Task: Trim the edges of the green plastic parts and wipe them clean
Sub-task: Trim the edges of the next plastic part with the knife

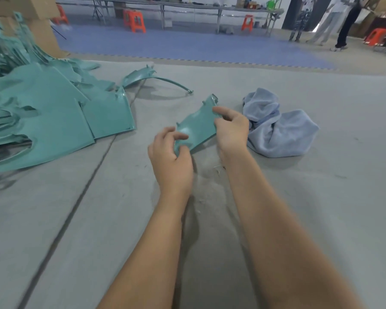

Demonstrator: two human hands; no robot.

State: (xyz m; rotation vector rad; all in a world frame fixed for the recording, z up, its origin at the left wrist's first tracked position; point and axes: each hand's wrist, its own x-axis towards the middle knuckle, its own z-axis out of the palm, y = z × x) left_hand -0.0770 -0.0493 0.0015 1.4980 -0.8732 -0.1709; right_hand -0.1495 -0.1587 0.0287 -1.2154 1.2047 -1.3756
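1. A small green plastic part (pixel 197 124) is held between both hands above the grey tabletop (pixel 321 208), near the middle of the view, tilted so its far end points up and away.
2. The left hand (pixel 173 161) takes the near lower corner of the part — thumb and curled fingers pinch its edge, so this grip is closed on the part.
3. The right hand (pixel 231 128) holds the part's right edge; its fingers curl over the top side and the thumb sits near the upper end, so this grip is closed on the same part too.
4. A crumpled pale blue cloth (pixel 279 128) lies on the tabletop just right of the right hand, touched by neither hand.
5. A large pile of green plastic parts (pixel 42 112) covers the left side of the tabletop, the sheets overlapping one another.
6. One curved green part (pixel 152 78) with a long thin arc lies apart from the pile, beyond the held piece.
7. Cardboard boxes (pixel 42 25) stand behind the pile at the upper left.
8. Further back lies a blue floor mat (pixel 187 45), with orange stools (pixel 135 21) beside long tables — people's legs (pixel 323 25) show at the upper right.
9. No cutting tool can be made out in either hand.
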